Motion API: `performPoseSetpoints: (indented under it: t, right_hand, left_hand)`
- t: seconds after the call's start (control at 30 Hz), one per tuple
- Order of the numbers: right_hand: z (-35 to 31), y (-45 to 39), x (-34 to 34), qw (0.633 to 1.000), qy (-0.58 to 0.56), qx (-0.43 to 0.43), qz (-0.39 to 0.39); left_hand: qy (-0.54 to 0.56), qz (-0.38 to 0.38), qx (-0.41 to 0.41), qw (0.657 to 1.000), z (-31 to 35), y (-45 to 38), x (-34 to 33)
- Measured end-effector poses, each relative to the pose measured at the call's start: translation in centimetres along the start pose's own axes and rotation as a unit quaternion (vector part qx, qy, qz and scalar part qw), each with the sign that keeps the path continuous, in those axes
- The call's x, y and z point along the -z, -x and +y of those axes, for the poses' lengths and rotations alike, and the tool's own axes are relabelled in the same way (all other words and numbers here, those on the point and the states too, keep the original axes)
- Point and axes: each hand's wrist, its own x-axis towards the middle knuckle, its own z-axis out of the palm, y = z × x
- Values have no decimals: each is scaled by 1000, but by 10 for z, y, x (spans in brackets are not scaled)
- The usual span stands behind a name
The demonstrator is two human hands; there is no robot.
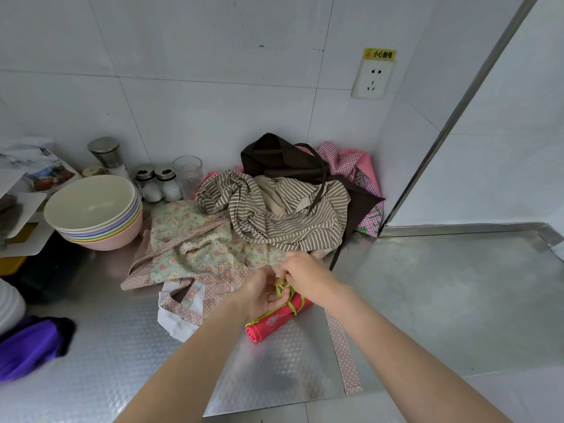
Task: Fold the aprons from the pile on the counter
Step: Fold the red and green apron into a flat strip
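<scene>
A rolled red apron [268, 323] lies on the steel counter [442, 300], bound with thin green ties [291, 296]. My left hand [262, 296] cups its upper end from the left. My right hand [305, 274] pinches the green ties just above the roll. Behind my hands sits the apron pile: a green floral apron with pink dotted trim [195, 248] in front, a brown striped apron [283, 215] on top, a dark brown one [290, 161] and a pink checked one [357, 172] in the corner. A pink dotted strap [343, 352] trails toward me.
Stacked pastel bowls [91, 212] stand at the left, with shakers [158, 184], a glass [188, 174] and a metal-lidded jar [106, 154] behind them. Purple cloth [30, 346] lies at the near left. A wall socket [370, 79] is above the corner.
</scene>
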Motion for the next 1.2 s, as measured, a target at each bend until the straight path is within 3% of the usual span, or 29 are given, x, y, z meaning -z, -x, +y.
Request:
performPoseSetpoints:
  t: [0.17,0.33,0.53,0.77,0.93,1.07,1.13,1.2]
  right_hand:
    - [4,3,-3,991,97,84,-27]
    - [9,6,-1,977,96,187,21]
    - [14,6,-9,977,98,189,-4]
    - [13,10,-9,971,104,206,61]
    - [7,14,-12,989,-127,78,4]
    - [12,19,-19,923,-382,-49,1]
    - [13,19,-25,895,-431,-109,-14]
    - [11,16,-32,892,-427,-145,-19]
  left_hand:
    - [-41,-4,38,998,-1,-3,-1]
    - [-67,-16,40,997,5,2,7]
    - [-124,-5,29,992,10,3,9]
    - [-83,-49,35,995,7,0,16]
    - [-190,54,-40,979,7,-9,15]
    - [-158,83,-103,979,10,-11,15]
    - [-158,77,-117,977,11,-8,11]
    - [-189,60,-131,971,12,-4,6]
